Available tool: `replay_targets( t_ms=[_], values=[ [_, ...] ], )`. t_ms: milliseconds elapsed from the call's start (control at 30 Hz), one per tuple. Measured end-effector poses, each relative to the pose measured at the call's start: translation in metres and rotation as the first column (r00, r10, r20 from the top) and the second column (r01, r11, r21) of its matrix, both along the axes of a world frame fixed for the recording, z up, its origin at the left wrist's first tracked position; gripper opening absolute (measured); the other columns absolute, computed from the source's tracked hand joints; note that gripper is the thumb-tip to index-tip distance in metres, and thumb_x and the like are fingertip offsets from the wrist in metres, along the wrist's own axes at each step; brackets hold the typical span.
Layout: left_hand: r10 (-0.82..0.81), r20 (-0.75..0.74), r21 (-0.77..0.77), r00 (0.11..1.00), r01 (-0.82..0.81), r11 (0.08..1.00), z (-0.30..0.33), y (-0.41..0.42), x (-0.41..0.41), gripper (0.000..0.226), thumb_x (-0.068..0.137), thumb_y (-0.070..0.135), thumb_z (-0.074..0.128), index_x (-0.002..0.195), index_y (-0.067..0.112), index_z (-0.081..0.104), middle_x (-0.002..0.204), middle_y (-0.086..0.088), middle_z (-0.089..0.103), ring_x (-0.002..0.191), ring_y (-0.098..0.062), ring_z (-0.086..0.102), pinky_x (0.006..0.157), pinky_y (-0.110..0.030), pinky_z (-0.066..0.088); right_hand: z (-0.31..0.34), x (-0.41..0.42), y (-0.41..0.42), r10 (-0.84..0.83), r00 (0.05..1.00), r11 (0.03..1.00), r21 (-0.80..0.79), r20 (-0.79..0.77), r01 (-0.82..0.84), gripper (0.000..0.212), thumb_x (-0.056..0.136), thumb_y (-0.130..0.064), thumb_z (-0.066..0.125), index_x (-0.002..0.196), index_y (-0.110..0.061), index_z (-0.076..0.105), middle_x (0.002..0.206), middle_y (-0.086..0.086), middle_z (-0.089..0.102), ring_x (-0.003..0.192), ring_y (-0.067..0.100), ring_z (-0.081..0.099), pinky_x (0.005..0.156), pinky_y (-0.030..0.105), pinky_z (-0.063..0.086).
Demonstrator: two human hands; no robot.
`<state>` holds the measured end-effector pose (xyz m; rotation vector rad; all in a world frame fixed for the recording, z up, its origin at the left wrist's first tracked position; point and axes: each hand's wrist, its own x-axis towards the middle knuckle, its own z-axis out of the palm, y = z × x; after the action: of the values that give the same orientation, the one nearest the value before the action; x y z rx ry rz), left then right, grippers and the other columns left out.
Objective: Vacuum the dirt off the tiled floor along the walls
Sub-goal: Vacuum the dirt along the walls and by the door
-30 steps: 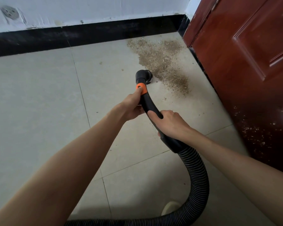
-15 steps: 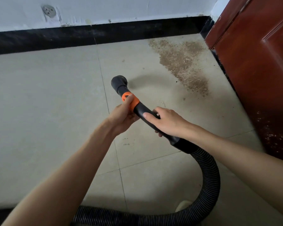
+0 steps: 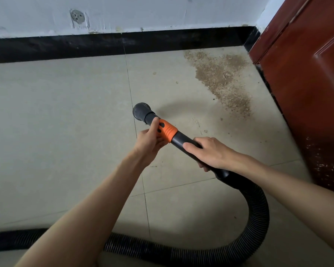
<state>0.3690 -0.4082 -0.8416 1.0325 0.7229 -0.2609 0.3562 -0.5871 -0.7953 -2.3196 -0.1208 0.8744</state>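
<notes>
Nozzle (image 3: 142,112) had swung left, well apart from the dirt (image 3: 220,78) by the door (image 3: 307,89), left hand (image 3: 148,143) pinching the orange collar (image 3: 167,132), right hand (image 3: 210,153) curled round the tube (image 3: 183,142), so the patch remained unvacuumed.

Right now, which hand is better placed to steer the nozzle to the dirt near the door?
Left hand, probably: it grips the orange collar right behind the nozzle. The right hand holds farther back.

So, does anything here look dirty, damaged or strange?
Yes. A patch of sawdust-like dirt lies in the corner beside the red door, specks cling to the door's lower part, and the white wall has a rough patched hole.
</notes>
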Motion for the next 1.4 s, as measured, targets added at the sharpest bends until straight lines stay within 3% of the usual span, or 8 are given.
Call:
replay_targets(
  t_ms=[133,267,500,733,1200,1400],
  values=[
    [-0.072,-0.004,0.011,0.997,0.072,0.997,-0.006,-0.019,0.0,0.033,0.093,0.038,0.056,0.086,0.006,0.056,0.077,-0.008,0.058,0.065,-0.015,0.061,0.058,-0.022,0.054,-0.008,0.001,-0.005,-0.07,0.996,0.997,-0.02,0.049,0.071,0.046,0.087,-0.059,0.045,0.076,-0.015,0.052,0.055,-0.002,0.062,0.041,0.014,0.059,0.043,0.024,0.044],
    [-0.037,-0.001,0.006,0.999,0.037,0.999,-0.008,-0.033,0.008,0.031,0.093,0.038,0.056,0.082,0.009,0.054,0.071,-0.003,0.056,0.055,-0.009,0.059,0.052,-0.019,0.05,-0.016,0.009,-0.007,-0.143,0.985,0.989,-0.012,0.094,0.145,0.048,0.09,-0.058,0.047,0.071,-0.014,0.052,0.05,-0.001,0.058,0.034,0.017,0.053,0.037,0.021,0.039],
    [-0.056,-0.05,0.04,0.997,0.058,0.997,-0.017,-0.031,0.011,0.034,0.092,0.042,0.056,0.085,0.009,0.056,0.076,-0.005,0.055,0.064,-0.014,0.057,0.055,-0.02,0.051,-0.03,0.021,-0.01,-0.177,0.984,0.984,0.033,-0.008,0.177,0.05,0.09,-0.058,0.047,0.073,-0.012,0.054,0.044,0.0,0.056,0.034,0.019,0.051,0.036,0.021,0.039],
    [0.034,-0.003,0.137,0.999,-0.033,0.99,-0.016,-0.034,0.005,0.035,0.09,0.042,0.059,0.074,0.01,0.052,0.062,-0.001,0.048,0.051,-0.011,0.05,0.052,-0.021,0.046,-0.03,0.022,-0.012,-0.189,0.981,0.974,0.114,-0.049,0.193,0.047,0.091,-0.056,0.049,0.07,-0.014,0.052,0.044,0.0,0.055,0.033,0.018,0.048,0.036,0.021,0.037],
    [0.181,-0.112,0.147,0.977,-0.164,0.976,-0.017,0.015,-0.007,0.031,0.09,0.039,0.06,0.079,0.01,0.054,0.068,-0.002,0.049,0.058,-0.014,0.05,0.057,-0.021,0.05,-0.049,0.026,0.041,-0.054,0.995,0.983,0.169,-0.079,0.067,0.051,0.086,-0.063,0.048,0.073,-0.014,0.054,0.043,-0.002,0.057,0.034,0.016,0.052,0.036,0.021,0.041],
    [0.015,-0.164,0.013,0.986,-0.013,1.0,-0.019,0.032,-0.012,0.03,0.09,0.039,0.06,0.093,0.009,0.057,0.087,-0.01,0.06,0.073,-0.017,0.061,0.057,-0.021,0.053,-0.05,0.025,0.04,-0.02,0.993,0.991,0.132,-0.115,0.035,0.05,0.09,-0.061,0.048,0.078,-0.012,0.055,0.042,-0.003,0.056,0.034,0.016,0.051,0.037,0.022,0.04]
  ],
)
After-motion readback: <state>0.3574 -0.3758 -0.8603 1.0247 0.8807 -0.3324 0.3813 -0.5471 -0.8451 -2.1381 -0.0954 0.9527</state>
